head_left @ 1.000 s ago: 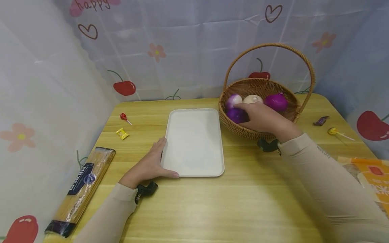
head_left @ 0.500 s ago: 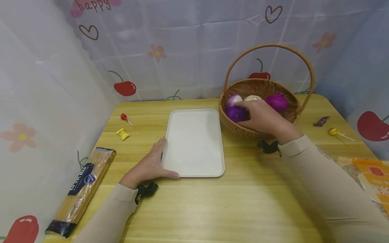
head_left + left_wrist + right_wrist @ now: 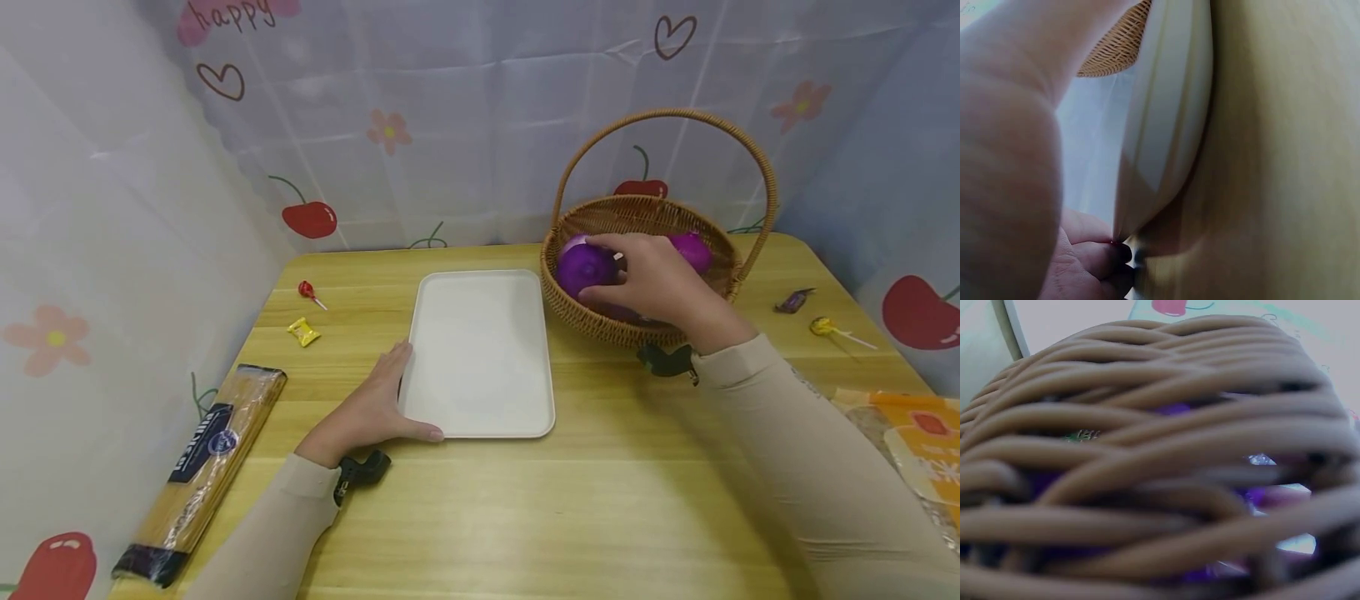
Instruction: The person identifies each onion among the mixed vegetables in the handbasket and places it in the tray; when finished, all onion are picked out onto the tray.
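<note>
In the head view, my right hand (image 3: 648, 279) grips a purple onion (image 3: 585, 268) between thumb and fingers, inside the wicker basket (image 3: 600, 325). A white-and-purple onion is mostly hidden behind it, and a magenta onion (image 3: 692, 250) lies at the basket's right. Woven strands fill the right wrist view, with purple showing through the gaps. My left hand (image 3: 367, 408) rests at the near left corner of the white tray (image 3: 480, 358), thumb along the front edge and fingers along the left side. The left wrist view shows fingers right at the tray's edge (image 3: 1166, 119).
A spaghetti pack (image 3: 206, 467) lies at the table's left. Beyond it are a yellow wrapped candy (image 3: 303, 332) and a red lollipop (image 3: 309, 292). To the right are a purple wrapped candy (image 3: 793, 301), a yellow lollipop (image 3: 832, 329) and an orange bag (image 3: 915, 442). The basket's tall handle (image 3: 667, 112) arches overhead.
The purple onion has risen in my right hand and now covers most of the white-and-purple onion. My hand has come up slightly with it. The left hand and tray stay put.
</note>
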Demonstrator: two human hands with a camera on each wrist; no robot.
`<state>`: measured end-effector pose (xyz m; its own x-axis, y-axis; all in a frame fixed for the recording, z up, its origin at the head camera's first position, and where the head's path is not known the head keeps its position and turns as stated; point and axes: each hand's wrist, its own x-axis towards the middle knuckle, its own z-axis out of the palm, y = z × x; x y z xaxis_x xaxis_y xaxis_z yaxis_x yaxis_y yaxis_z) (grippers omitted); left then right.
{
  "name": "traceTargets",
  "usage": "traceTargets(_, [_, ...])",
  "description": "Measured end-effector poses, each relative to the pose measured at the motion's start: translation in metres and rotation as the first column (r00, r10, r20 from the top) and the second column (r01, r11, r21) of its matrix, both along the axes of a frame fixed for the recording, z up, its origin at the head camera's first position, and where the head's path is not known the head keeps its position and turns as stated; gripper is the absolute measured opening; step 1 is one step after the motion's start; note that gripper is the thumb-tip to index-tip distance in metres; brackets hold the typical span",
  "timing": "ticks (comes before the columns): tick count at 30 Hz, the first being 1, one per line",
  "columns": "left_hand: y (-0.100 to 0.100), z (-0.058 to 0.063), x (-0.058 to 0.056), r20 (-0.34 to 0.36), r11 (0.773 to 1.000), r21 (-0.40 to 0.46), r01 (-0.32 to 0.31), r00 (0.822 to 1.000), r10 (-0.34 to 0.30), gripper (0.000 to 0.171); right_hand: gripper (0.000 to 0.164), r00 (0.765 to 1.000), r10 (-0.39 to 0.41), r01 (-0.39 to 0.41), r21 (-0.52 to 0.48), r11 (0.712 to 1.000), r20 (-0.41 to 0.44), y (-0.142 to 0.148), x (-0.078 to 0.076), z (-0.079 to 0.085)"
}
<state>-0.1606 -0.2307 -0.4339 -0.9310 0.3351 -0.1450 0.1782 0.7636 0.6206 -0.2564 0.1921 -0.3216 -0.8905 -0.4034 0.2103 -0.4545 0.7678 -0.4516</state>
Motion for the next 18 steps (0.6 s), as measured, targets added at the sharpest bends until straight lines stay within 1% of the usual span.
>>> traceTargets(3, [0.0001,0.0001,0.0000,0.001,1.000,-0.003,0.000,1.000,0.000,0.156,0.079,1.000,-0.008,0.008,-0.019,1.000,0.000,0.0007,0.0014,0.0021])
traceTargets(10, [-0.0001,0.0011,0.0002,0.005,1.000,-0.004,0.000,1.000,0.000,0.156,0.078,0.998,-0.016,0.013,-0.054,0.998,-0.057,0.0024,0.0028,0.0043])
traceTargets(18, [0.0003,0.0032,0.0015,0.007,1.000,0.001,-0.003,1.000,0.003,0.156,0.076,0.996,-0.015,0.005,-0.114,0.993,-0.083,0.0022,0.0066,0.0087])
